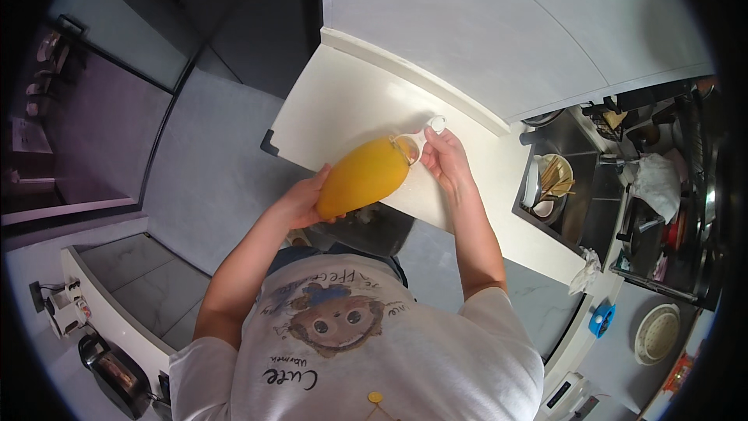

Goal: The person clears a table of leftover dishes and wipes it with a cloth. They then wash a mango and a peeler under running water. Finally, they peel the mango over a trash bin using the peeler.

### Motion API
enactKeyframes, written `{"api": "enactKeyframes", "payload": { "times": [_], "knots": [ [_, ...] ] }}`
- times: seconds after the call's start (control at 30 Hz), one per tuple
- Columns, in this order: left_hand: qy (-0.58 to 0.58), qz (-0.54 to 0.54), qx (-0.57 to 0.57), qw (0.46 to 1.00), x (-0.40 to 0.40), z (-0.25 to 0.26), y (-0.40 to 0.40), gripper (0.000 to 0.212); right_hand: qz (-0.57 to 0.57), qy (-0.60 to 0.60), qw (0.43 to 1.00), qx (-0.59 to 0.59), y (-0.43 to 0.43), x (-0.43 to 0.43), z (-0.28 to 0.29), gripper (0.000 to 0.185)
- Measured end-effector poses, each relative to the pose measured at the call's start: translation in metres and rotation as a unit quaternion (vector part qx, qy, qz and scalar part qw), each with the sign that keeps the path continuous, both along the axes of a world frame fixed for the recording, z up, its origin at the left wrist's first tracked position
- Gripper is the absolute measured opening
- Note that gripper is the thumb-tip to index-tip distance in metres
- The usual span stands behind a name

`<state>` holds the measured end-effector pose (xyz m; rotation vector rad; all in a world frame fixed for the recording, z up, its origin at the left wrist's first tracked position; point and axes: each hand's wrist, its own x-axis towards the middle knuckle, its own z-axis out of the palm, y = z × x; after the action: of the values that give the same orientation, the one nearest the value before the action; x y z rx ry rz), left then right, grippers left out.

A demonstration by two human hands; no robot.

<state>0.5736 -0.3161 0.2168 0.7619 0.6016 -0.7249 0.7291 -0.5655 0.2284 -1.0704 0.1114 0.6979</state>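
Note:
A large oval yellow melon (365,178) is held tilted over the near edge of the white countertop (327,90). My left hand (304,199) supports its lower left end, with the fingers curled underneath. In my right hand (444,155) is a white-handled peeler (419,141), its head against the upper right end of the melon. The ring-shaped end of the handle sticks out past my thumb. Below the melon stands a dark bin (383,231) with some pale scraps inside, partly hidden by the fruit and my left hand.
To the right, a sink (584,216) holds bowls and several wooden chopsticks (552,178). A white cloth (586,272) hangs at the counter edge near it. Further right is a dish rack (660,251) with a draped cloth. The counter's left corner has a black guard (269,143).

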Motion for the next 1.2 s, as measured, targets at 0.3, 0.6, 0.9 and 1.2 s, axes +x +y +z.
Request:
{"api": "enactKeyframes", "payload": {
  "times": [0.3, 0.6, 0.9, 1.2],
  "knots": [
    [-0.003, -0.002, -0.007, 1.0, 0.0, 0.0, 0.003, 0.056, -0.04, 0.029, 0.999, -0.017, -0.004, 0.018, -0.014, 0.014],
    [0.002, 0.011, 0.007, 1.0, -0.012, -0.01, 0.004, 0.058, -0.131, -0.075, 0.977, -0.151, -0.015, 0.019, 0.006, 0.009],
    [0.006, 0.054, 0.006, 0.999, -0.018, -0.011, -0.013, 0.053, 0.102, -0.413, 0.742, -0.518, 0.024, -0.069, 0.061, 0.04],
    [-0.089, 0.02, -0.036, 0.995, -0.019, 0.0, -0.018, 0.057, 0.007, -0.575, 0.685, -0.447, 0.029, -0.115, 0.05, 0.018]
  ]
}}
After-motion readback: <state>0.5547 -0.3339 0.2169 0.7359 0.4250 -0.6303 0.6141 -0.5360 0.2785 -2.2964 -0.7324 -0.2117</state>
